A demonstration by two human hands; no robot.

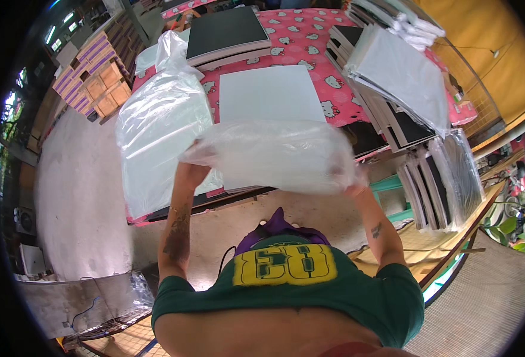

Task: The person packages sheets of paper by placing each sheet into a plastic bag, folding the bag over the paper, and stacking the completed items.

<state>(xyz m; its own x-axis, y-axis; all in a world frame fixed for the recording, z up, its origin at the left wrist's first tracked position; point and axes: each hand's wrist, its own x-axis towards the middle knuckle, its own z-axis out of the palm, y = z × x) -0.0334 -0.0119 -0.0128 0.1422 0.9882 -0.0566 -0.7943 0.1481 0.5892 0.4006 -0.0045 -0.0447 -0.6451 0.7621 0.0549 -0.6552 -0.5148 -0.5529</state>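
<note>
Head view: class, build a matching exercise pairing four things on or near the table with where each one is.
Things:
1. clear plastic bag
2. white board
3. black-topped board
4. wooden crates

Places:
A. on the floor left of the table
B. at the table's far edge
C. flat on the pink cloth, mid-table
D. held up between the left hand and right hand

Pairs: 1-D, 2-C, 3-B, 4-A

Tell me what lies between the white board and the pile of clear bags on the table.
Only bare pink cloth separates the white board from the bags, seen in the head view.
</note>
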